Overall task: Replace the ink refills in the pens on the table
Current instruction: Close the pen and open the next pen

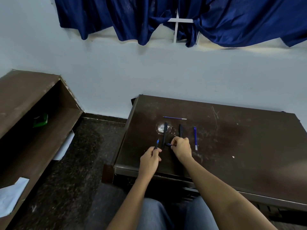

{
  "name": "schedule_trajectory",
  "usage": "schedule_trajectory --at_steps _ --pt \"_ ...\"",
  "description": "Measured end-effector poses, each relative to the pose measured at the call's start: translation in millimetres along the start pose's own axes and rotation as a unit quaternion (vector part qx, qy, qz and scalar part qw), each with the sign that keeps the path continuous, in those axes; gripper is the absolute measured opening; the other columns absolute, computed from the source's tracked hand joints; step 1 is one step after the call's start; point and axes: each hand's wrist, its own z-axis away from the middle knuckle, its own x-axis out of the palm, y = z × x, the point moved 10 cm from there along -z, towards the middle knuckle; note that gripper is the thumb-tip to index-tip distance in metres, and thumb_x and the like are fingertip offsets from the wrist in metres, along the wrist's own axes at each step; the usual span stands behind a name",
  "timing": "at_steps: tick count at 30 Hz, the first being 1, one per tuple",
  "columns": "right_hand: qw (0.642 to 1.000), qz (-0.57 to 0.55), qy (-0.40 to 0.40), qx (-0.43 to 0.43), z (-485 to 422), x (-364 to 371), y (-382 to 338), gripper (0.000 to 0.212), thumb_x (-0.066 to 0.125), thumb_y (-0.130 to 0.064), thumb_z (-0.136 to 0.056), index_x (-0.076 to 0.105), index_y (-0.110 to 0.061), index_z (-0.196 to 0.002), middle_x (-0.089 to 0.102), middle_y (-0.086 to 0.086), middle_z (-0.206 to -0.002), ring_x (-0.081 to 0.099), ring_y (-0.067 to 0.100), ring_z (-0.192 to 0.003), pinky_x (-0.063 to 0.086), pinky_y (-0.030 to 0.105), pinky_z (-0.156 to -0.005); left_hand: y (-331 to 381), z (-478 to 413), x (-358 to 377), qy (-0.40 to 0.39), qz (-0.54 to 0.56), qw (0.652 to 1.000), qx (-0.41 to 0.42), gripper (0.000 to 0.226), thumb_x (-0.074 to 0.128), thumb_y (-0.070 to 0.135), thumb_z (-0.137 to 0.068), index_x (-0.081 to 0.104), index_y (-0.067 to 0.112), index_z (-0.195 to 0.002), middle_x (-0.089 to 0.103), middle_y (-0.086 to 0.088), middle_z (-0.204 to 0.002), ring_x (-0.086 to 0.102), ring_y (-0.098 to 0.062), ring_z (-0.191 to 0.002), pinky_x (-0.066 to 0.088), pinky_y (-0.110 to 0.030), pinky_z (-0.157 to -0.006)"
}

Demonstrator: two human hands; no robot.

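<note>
Gripping pen, L hand; R hand pinching blue piece; nr table left edge.

Three pens, three loose refills

Table: dark brown, with pale scratches and one whitish round patch. Pens: black. Held pen: black barrel, blue tip. Small part: blue and dark. Single refill: blue, whitish end. Paired refills: blue, pale tips. Curtain: deep glossy blue. Wall: pale blue-white. Floor: dark, finely speckled. Shelf: brown, edges chipped pale. Packet: green. Paper: white. Jeans: blue-grey.
</note>
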Motion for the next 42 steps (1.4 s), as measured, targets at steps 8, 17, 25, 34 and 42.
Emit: schedule_trajectory --at_steps 8,17,25,34,42 --pt "0.977 -0.211 0.0 -0.027 9.5 -6.8 -1.9 0.013 0.07 -0.024 -0.084 0.071 -0.017 -0.095 0.068 -0.003 -0.091 0.059 0.012 -0.091 0.046 0.024 -0.082 -5.7 -2.5 5.7 0.001 -0.016 0.999 -0.029 0.031 0.035 0.02 -0.1 0.063 0.014 -0.109 0.063 0.003 -0.084 0.056 -0.006 -0.075 0.04 -0.02 -0.061" --pt "0.873 -0.452 -0.112 0.147 48.2 38.3 -5.0 0.009 0.077 -0.018 -0.078 0.07 -0.013 -0.076 0.063 -0.002 -0.062 0.055 0.007 -0.058 0.047 0.018 -0.053 -7.2 2.7 14.8 -0.021 -0.079 0.997 -0.005 0.025 0.04 0.021 -0.099 0.065 0.016 -0.102 0.064 0.008 -0.077 0.056 -0.005 -0.077 0.037 -0.014 -0.06" --pt "0.858 -0.469 -0.083 0.189 60.6 11.5 -16.2 0.016 0.083 -0.017 -0.072 0.071 -0.007 -0.077 0.071 0.01 -0.075 0.064 0.021 -0.059 0.045 0.026 -0.043 27.0 26.0 20.8 -0.023 -0.087 0.994 0.061 0.023 0.044 0.023 -0.099 0.066 0.015 -0.096 0.064 0.004 -0.075 0.059 -0.008 -0.072 0.04 -0.015 -0.06" --pt "0.836 -0.507 -0.067 0.199 67.3 4.1 -10.0 0.018 0.083 -0.014 -0.071 0.067 -0.007 -0.077 0.065 0.005 -0.065 0.059 0.013 -0.052 0.048 0.024 -0.049 31.1 29.2 13.3 0.007 -0.075 0.994 0.083 0.017 0.052 0.022 -0.096 0.067 0.016 -0.095 0.067 0.006 -0.077 0.059 0.0 -0.072 0.037 -0.009 -0.06" --pt "0.822 -0.53 -0.097 0.184 68.0 5.3 -7.8 0.006 0.075 -0.011 -0.078 0.072 -0.006 -0.075 0.064 0.006 -0.063 0.052 0.012 -0.05 0.044 0.023 -0.057 21.3 37.5 18.2 -0.022 0.056 0.998 -0.016 0.021 0.049 0.021 -0.094 0.069 0.018 -0.086 0.062 0.004 -0.071 0.046 -0.007 -0.052 0.034 -0.019 -0.045"
